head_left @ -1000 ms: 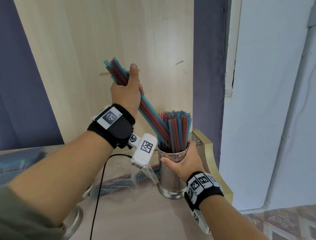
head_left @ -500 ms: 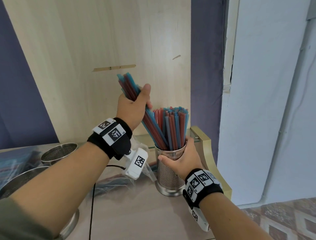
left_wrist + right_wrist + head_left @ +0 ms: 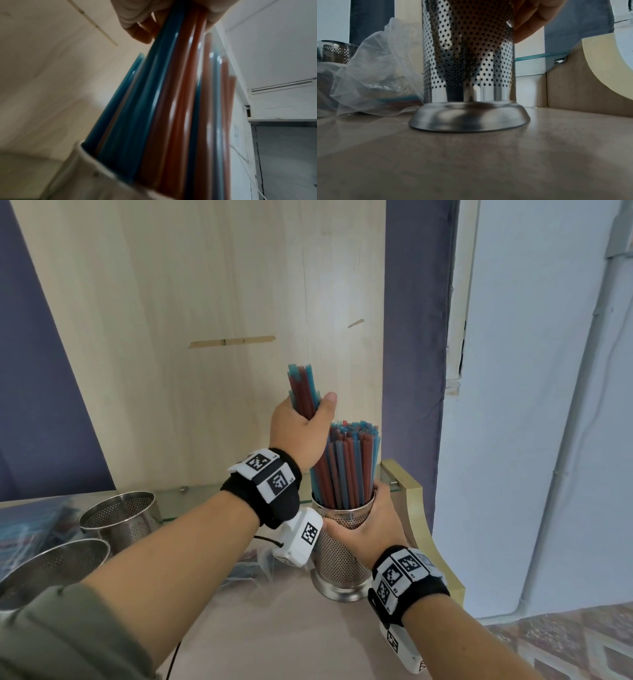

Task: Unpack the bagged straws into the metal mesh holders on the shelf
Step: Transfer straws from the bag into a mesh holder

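A perforated metal holder point(image 3: 337, 553) stands upright on the shelf, packed with red and blue straws point(image 3: 352, 460). My left hand point(image 3: 301, 426) grips a bundle of red and blue straws point(image 3: 303, 392) near its top; the bundle's lower ends sit inside the holder's mouth, nearly upright. In the left wrist view the held straws point(image 3: 168, 94) run down into the holder's rim point(image 3: 89, 157). My right hand point(image 3: 368, 525) wraps around the holder's upper wall just under the rim. In the right wrist view the holder point(image 3: 469, 65) rests flat on its base, with fingers point(image 3: 532, 20) against its right side.
Two empty mesh holders point(image 3: 121, 518) point(image 3: 51, 566) stand at the left. A crumpled clear plastic bag point(image 3: 373, 75) with a few straws lies just left of the filled holder. The shelf's curved side panel point(image 3: 411, 501) and a glass ledge point(image 3: 539, 56) close off the right.
My left hand has dropped and swung the straw bundle from a steep slant to nearly upright, sinking it deeper into the holder. The right hand has stayed on the holder.
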Demonstrator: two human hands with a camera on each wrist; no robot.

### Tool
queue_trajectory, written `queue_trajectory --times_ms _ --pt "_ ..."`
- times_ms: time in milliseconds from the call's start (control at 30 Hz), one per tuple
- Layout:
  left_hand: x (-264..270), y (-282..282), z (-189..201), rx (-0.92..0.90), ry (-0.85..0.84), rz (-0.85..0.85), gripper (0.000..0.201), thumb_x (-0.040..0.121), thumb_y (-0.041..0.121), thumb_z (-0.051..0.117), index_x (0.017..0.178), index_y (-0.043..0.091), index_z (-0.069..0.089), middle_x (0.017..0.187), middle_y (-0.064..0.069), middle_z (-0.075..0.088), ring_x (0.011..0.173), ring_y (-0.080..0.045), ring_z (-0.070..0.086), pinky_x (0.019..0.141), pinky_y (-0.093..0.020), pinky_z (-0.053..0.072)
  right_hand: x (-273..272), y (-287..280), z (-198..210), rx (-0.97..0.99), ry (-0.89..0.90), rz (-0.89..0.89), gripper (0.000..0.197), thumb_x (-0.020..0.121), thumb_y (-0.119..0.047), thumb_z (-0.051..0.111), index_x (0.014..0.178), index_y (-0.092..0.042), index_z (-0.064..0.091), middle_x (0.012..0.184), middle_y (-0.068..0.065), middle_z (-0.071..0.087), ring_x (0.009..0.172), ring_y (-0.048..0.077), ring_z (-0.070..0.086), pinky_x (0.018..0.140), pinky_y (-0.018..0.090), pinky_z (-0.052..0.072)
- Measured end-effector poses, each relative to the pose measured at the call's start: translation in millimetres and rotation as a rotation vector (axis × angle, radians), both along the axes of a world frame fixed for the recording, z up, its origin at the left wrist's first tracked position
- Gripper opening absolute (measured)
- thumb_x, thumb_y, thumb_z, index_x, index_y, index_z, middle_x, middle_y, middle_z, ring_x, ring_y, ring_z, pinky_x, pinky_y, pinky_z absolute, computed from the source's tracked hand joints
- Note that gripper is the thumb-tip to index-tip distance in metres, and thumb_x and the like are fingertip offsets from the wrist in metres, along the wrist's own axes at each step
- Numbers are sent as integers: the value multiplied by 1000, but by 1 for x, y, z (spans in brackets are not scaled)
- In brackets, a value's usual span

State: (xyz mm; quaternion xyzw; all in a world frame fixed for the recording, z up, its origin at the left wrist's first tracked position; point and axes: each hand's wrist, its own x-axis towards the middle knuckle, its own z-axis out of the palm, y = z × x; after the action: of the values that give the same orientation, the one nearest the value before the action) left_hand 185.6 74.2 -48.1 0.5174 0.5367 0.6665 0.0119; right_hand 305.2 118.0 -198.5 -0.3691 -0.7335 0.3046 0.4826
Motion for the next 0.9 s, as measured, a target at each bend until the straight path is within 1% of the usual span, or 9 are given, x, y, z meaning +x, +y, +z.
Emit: queue_trajectory --times_ms 100,200,300,400,467,567,633,767,900 --pt "-5 15 -12 -133 23 14 38 88 46 63 70 13 57 68 -2 59 62 -18 60 59 -28 47 -1 -1 0 0 6 -5 104 48 -67 83 131 -30 33 119 -11 57 108 6 59 92 31 54" --pt "-7 24 -29 -204 -24 -2 46 79 60 62 89 16 66 91 -6 69 82 -20 67 73 -34 56 -1 -1 0 -1 1 -9 104 48 -69 82 131 -32 31 121 -10 57 108 7 59 93 32 54" --pt "-8 24 -33 -196 -80 -29 58 70 69 61 96 18 69 97 -7 70 87 -19 69 78 -33 56 -1 -1 0 0 -5 -10 104 47 -70 80 131 -31 31 121 -10 56 108 8 58 92 31 53" --pt "-9 23 -32 -184 -50 -48 46 84 52 66 101 9 68 96 -9 72 84 -16 69 79 -34 58 0 0 0 22 -11 -8 104 48 -71 80 131 -29 32 121 -9 55 109 8 57 92 29 53" --pt "-10 19 -32 -151 -4 -24 40 87 47 66 106 12 64 98 -2 71 87 -11 68 85 -35 56 0 0 0 29 -13 -6 102 50 -67 81 131 -28 32 122 -8 54 110 8 56 92 26 51" --pt "-15 11 -29 -55 186 -39 48 92 43 60 133 25 42 124 5 59 110 -5 57 98 -21 45 1 0 0 29 -7 -2 101 50 -67 80 130 -27 33 122 -9 54 110 7 56 91 24 50" --pt "-20 6 -24 31 343 -64 57 97 37 50 147 25 28 141 6 46 128 -5 45 105 -21 37 1 0 1 29 0 4 103 49 -68 79 130 -27 32 122 -9 54 110 8 56 92 25 51" --pt "-26 -4 -23 38 749 -54 53 102 35 28 144 8 42 148 -6 45 138 -12 36 116 -29 28 2 -1 1 34 4 3 102 50 -66 81 130 -26 33 121 -9 54 109 7 56 90 22 50" --pt "-31 -13 -34 -114 853 -129 61 99 49 26 141 10 49 142 -5 53 134 -15 44 112 -40 36 0 -2 2 39 16 -1 100 49 -66 80 129 -27 34 121 -9 54 109 7 56 90 23 50"
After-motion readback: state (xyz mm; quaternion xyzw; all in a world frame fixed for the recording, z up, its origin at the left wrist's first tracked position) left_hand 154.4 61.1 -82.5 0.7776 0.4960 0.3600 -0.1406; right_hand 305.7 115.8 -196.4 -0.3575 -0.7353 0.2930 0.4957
